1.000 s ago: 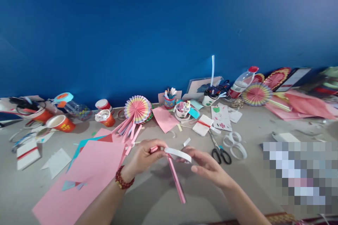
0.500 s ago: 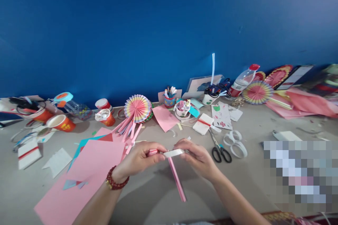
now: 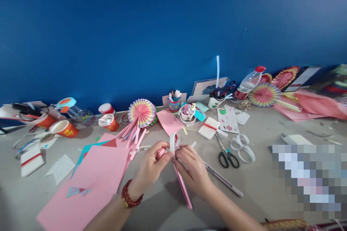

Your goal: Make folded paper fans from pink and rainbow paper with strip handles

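Just in front of me, a white tape roll (image 3: 172, 143) stands upright between my hands. My left hand (image 3: 155, 162) pinches its lower left side and also has a small pink piece (image 3: 160, 152) in its curled fingers. On the other side, my right hand (image 3: 192, 169) has bent fingers pressed together at the roll's lower right edge; what they pinch is too small to tell. A long folded pink paper strip (image 3: 183, 189) slants down from beneath the hands toward me. A silver-grey pen-like tool (image 3: 223, 179) lies right of my right hand.
Black-handled scissors (image 3: 228, 159) and white tape rolls (image 3: 246, 154) lie at the right. Pink sheets (image 3: 100, 173) cover the left. Behind are a paper fan (image 3: 142, 112), paper cups (image 3: 64, 129), a pen pot (image 3: 174, 105) and a bottle (image 3: 248, 83) by the blue wall.
The tape roll has turned from lying nearly flat to upright. Both hands have drawn closer together, with my right hand moved left and lower, uncovering the pen-like tool.
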`<action>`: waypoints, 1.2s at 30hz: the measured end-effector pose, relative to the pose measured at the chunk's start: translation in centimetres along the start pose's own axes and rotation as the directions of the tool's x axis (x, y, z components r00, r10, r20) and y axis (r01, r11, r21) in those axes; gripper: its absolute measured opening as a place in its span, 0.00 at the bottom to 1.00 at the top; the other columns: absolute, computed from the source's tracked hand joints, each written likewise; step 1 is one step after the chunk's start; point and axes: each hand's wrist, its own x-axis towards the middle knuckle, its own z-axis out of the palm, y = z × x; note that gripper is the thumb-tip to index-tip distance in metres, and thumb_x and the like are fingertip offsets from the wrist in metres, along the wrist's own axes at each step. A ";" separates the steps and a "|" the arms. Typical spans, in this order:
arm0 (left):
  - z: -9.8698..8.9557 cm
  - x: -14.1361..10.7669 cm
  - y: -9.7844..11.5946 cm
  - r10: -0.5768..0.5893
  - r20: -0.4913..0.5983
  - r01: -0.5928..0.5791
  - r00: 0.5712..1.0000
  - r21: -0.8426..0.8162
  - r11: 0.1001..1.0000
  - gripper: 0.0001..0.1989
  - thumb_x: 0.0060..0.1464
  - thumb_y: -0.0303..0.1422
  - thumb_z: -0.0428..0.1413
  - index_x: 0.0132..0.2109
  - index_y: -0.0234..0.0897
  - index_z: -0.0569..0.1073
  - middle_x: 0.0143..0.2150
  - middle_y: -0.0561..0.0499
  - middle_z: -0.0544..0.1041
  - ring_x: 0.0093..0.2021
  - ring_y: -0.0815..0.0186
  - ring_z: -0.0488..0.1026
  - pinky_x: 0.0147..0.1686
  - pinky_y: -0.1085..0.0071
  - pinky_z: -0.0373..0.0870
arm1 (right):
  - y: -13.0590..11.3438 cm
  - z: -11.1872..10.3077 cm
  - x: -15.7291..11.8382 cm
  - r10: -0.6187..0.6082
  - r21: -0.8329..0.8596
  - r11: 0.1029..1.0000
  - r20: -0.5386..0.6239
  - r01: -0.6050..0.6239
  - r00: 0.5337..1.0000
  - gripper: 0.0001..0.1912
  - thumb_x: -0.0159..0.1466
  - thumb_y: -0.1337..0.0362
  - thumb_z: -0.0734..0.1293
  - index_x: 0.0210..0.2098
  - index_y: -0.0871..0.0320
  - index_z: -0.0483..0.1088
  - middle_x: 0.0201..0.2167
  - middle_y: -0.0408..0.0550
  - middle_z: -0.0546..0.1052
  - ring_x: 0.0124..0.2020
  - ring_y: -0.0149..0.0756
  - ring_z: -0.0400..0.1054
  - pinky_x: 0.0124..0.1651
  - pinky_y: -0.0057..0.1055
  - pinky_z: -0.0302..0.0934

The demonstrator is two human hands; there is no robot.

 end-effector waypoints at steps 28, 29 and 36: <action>-2.9 -0.5 1.2 0.227 0.087 -0.240 0.970 0.495 0.835 0.10 0.65 0.39 0.52 0.46 0.41 0.74 0.22 0.60 0.59 0.22 0.70 0.59 0.26 0.74 0.55 | 0.5 -1.3 0.3 -0.165 -0.104 0.978 0.135 0.180 0.977 0.07 0.70 0.69 0.61 0.44 0.54 0.69 0.33 0.46 0.76 0.38 0.38 0.69 0.61 0.46 0.62; -3.0 -0.5 1.4 0.225 0.091 -0.239 0.970 0.505 0.829 0.09 0.65 0.39 0.52 0.43 0.40 0.74 0.22 0.59 0.60 0.22 0.71 0.59 0.26 0.74 0.55 | 0.5 -1.3 0.4 -0.155 -0.092 0.981 0.139 0.169 0.978 0.07 0.70 0.69 0.61 0.43 0.54 0.69 0.33 0.46 0.75 0.38 0.39 0.69 0.60 0.46 0.63; -3.3 -0.9 2.2 0.117 0.064 -0.132 0.991 0.351 0.927 0.10 0.64 0.39 0.52 0.37 0.40 0.72 0.23 0.58 0.62 0.22 0.71 0.57 0.23 0.75 0.53 | 1.1 -1.3 0.3 0.032 -0.012 0.999 0.152 -0.031 0.988 0.10 0.72 0.63 0.58 0.34 0.55 0.65 0.30 0.48 0.72 0.35 0.39 0.67 0.44 0.37 0.66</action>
